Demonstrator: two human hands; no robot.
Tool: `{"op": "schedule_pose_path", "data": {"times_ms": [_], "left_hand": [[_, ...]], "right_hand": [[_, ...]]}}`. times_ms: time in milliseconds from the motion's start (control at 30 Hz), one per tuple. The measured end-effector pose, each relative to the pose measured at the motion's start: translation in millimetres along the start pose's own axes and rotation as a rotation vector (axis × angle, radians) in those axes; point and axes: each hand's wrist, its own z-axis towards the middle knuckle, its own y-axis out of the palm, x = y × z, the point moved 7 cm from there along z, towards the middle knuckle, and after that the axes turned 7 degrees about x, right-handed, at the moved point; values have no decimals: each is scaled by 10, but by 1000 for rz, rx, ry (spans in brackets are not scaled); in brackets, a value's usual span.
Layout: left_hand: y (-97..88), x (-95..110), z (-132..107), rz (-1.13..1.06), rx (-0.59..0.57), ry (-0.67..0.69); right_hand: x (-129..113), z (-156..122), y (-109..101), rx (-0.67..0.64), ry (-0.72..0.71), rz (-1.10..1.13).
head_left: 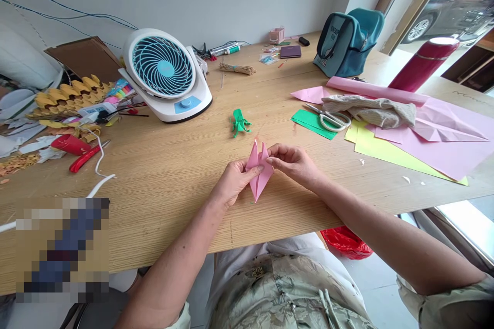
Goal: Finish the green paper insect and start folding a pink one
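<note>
Between my hands, just above the wooden table (185, 164), is a pink folded paper (262, 180) shaped like a long diamond, with two narrow points at the top and one at the bottom. My left hand (235, 180) grips its left side, the thumb lying across the front. My right hand (291, 162) pinches the upper right edge between thumb and fingers. A small green folded paper figure (240, 122) with thin legs lies beyond the pink one. Scissors (334, 121) with pale handles rest on green paper sheets (304, 122) to the right.
A white fan (165, 69) stands at the back left beside piled craft scraps (73, 97). On the right are a grey cloth glove (374, 110), pink paper (459, 149), yellow paper (386, 150), a red flask (424, 64) and a teal bag (347, 43). A red bin bag (347, 242) sits below the table edge.
</note>
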Motion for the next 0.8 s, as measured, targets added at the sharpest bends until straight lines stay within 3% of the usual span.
{"op": "schedule_pose_path", "data": {"times_ms": [333, 800], "left_hand": [[-4, 10, 7, -17, -1, 2], [-56, 34, 19, -12, 92, 53]], "right_hand": [[-41, -10, -28, 16, -23, -61], [27, 0, -25, 3, -21, -22]]}}
